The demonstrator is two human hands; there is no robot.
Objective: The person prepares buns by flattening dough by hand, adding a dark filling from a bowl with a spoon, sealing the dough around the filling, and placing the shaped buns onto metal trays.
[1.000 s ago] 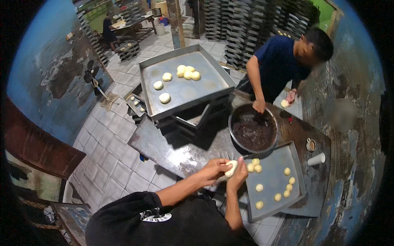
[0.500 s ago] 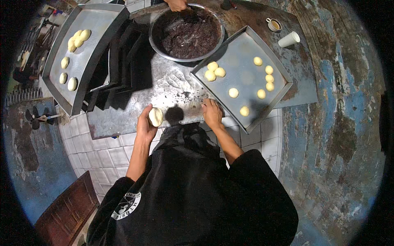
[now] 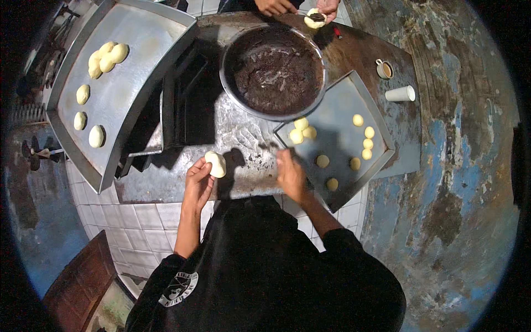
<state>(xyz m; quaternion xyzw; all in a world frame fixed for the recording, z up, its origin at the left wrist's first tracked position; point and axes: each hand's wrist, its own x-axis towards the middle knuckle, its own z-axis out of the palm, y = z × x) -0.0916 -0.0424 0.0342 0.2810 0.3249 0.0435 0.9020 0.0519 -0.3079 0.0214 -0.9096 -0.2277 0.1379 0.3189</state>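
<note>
Pale dough (image 3: 214, 164) is held between the thumb and fingers of my left hand (image 3: 197, 182), over the near edge of the floury metal table (image 3: 243, 138). My right hand (image 3: 290, 174) is beside the near-left side of the tray of small dough balls (image 3: 348, 99), blurred by motion; I cannot tell whether it holds anything. Beyond my hands stands a wide metal bowl (image 3: 274, 74) of dark crumbly filling. At the left, a large tray (image 3: 138, 50) on stacked pans carries several dough pieces (image 3: 108, 58).
Across the table a co-worker's hands (image 3: 276, 6) work on dough topped with dark filling (image 3: 315, 18). A cup of brown drink (image 3: 384, 69) and a white cylinder (image 3: 399, 94) sit at the right. A fan (image 3: 33, 152) stands left, a worn wall (image 3: 453, 193) right.
The view has swung down onto the table. My hands have separated, the dough staying in my left. The co-worker's hand has left the bowl and is now at dough with filling.
</note>
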